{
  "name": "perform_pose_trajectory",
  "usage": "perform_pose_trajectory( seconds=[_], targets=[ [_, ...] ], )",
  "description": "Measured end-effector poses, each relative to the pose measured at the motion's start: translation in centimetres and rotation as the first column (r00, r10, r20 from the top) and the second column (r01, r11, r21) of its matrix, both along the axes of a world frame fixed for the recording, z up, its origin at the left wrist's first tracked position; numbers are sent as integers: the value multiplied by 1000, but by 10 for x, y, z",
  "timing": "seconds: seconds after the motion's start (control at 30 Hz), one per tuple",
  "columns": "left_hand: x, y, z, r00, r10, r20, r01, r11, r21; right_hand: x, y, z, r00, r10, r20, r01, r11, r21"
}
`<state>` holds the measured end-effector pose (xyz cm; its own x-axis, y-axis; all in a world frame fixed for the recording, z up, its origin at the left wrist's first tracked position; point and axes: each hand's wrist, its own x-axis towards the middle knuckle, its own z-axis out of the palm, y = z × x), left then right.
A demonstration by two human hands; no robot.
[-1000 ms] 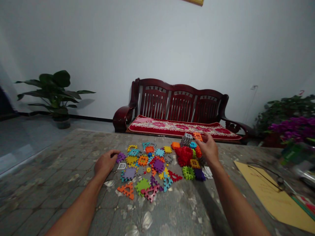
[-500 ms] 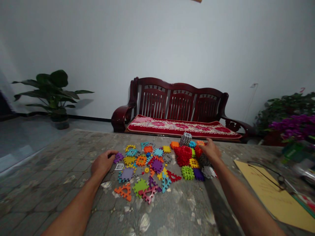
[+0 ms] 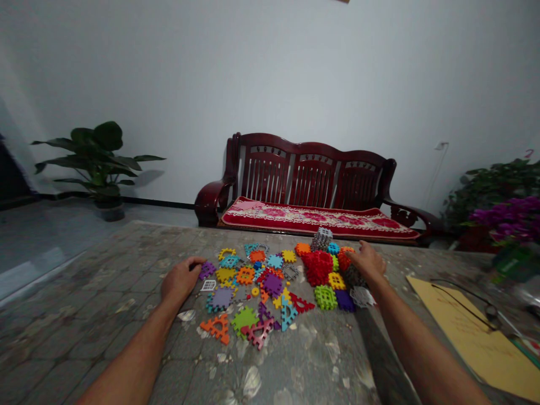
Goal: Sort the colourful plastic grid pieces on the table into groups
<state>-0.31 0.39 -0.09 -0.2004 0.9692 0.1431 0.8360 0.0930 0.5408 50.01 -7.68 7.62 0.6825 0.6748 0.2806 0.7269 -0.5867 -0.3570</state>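
My left hand (image 3: 181, 280) rests on the table, fingers curved and a gap showing between thumb and forefinger. Its fingertips are at the left edge of a purple interlocking plastic piece (image 3: 207, 270); whether they touch it I cannot tell. Just below lies a white window-shaped piece (image 3: 208, 286). On the right, my right hand (image 3: 370, 263) has thumb and forefinger apart, beside a stack of orange pieces (image 3: 343, 259). Under that hand is a partly hidden grey pile (image 3: 353, 277). A red stack (image 3: 318, 268) and a grey stack (image 3: 322, 240) stand to its left.
Many loose coloured pieces, such as a green one (image 3: 244, 320) and an orange triangle (image 3: 216, 328), spread across the patterned tablecloth (image 3: 291, 365). Glasses (image 3: 489, 312) lie on yellow paper (image 3: 455, 326) at right. Beyond the table stands a wooden bench (image 3: 312, 169).
The whole view has shifted slightly, so everything sits a little further right. My right hand has drawn back slightly from the orange stack. My left hand stays beside the purple piece.
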Motion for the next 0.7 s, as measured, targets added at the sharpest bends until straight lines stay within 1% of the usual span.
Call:
perform_pose_trajectory(
  seconds=[0.07,0.1,0.13,0.17,0.2,0.23,0.27,0.3,0.33,0.37,0.43,0.5,0.6,0.7],
  targets=[
    [0,1,-1,1000,6,-4,-6,1000,11,-5,-2,1,1000,12,-13,-10,993,119],
    [-1,1,-2,1000,6,-5,-6,1000,13,-11,-4,2,999,42,-20,-37,977,209],
    [-1,1,-2,1000,4,-4,-4,1000,12,-19,-6,3,995,99,-21,-88,947,310],
    [-1,1,-2,1000,-2,1,2,1000,8,-30,-10,3,985,174,-12,-154,896,416],
    [-1,1,-2,1000,-10,9,10,1000,4,-43,-14,3,963,270,14,-239,825,512],
    [-1,0,-2,1000,-19,19,19,1000,4,-58,-19,2,925,376,54,-337,745,575],
    [0,0,-2,999,-31,30,31,999,11,-75,-25,1,885,455,99,-417,679,605],
    [0,0,-2,998,-49,43,48,999,23,-92,-32,-1,846,512,146,-485,628,608],
    [1,0,-3,996,-75,55,73,997,40,-109,-38,-4,800,570,189,-559,591,582],
    [3,0,-3,992,-109,65,106,993,60,-125,-44,-9,749,628,211,-626,567,536],
    [7,-1,-4,980,-185,76,178,980,89,-155,-53,-19,671,715,196,-719,562,408],
    [12,-1,-6,965,-252,74,244,965,100,-179,-57,-32,635,760,138,-759,582,291],
    [21,-3,-9,936,-345,61,337,934,115,-202,-57,-52,653,755,66,-752,635,176],
    [28,-6,-11,913,-407,24,402,908,122,-214,-54,-66,671,741,23,-736,661,147]
  ],
)
